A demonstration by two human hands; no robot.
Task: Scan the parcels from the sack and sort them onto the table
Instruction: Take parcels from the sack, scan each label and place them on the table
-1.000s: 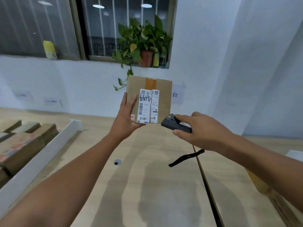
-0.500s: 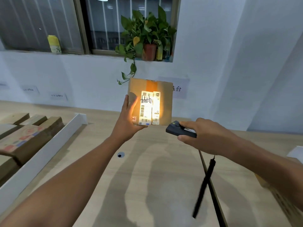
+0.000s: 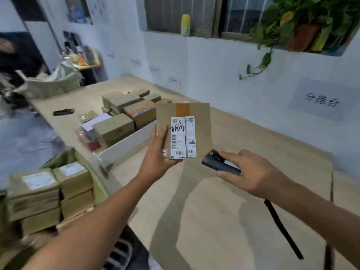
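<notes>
My left hand [image 3: 156, 152] holds a flat brown cardboard parcel [image 3: 200, 129] upright above the wooden table [image 3: 204, 211], thumb across its lower edge; the white shipping labels face me. My right hand [image 3: 251, 174] grips a black handheld scanner [image 3: 218, 162] just right of and below the parcel, its nose pointing at the labels; a black wrist strap [image 3: 282, 228] hangs from it. No scan light shows on the labels. A green sack [image 3: 78, 166] at the lower left holds stacked brown parcels [image 3: 48, 193].
Several sorted brown boxes [image 3: 126, 114] lie on the table's left part behind a white divider [image 3: 126, 145]. A dark object [image 3: 63, 112] lies near the far edge. Another sack [image 3: 52, 82] and a person stand at the far left. A potted plant [image 3: 303, 26] sits on the windowsill.
The view has swung left, bringing the sorted boxes and the sack into sight. The scanner's yellow light on the labels has gone out. Both hands keep their holds.
</notes>
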